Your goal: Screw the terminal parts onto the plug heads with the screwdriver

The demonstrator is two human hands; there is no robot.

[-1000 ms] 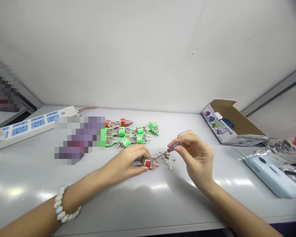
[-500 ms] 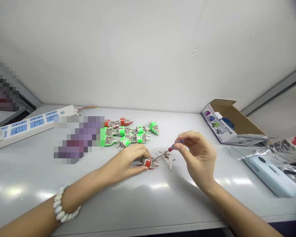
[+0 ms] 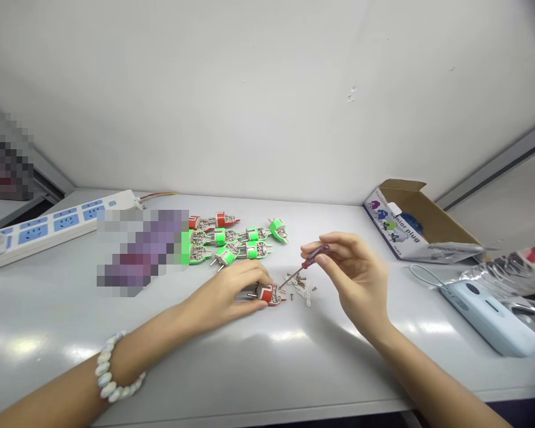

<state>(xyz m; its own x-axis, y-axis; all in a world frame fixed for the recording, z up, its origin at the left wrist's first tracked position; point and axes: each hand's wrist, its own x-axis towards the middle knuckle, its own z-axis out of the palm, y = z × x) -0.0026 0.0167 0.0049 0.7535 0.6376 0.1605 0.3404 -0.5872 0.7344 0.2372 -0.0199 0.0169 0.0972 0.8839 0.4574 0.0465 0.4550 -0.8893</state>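
Between the thumb and fingers of my left hand (image 3: 234, 290), a red plug (image 3: 267, 293) lies on the table with its inner side up and its pins toward the hand. My right hand (image 3: 352, 276) grips the purple handle of a screwdriver (image 3: 314, 256). The slanting shaft ends at the cord end of the red plug; the tip's exact contact is too small to tell. Just right of the plug lie white plastic strips (image 3: 304, 291) and several small screws (image 3: 300, 279). One loose screw (image 3: 292, 296) rests close to the plug.
Behind my left hand are several green plugs (image 3: 225, 236) and red plugs (image 3: 225, 219). A white power strip (image 3: 66, 222) stands at the left. On the right are an open cardboard box (image 3: 421, 238), a light blue device (image 3: 490, 315) and clear plastic bags (image 3: 502, 270).
My right hand's fingers have shifted on the screwdriver handle, which now leans a little differently. A loose screw now shows beside the red plug. My left hand stays in place.
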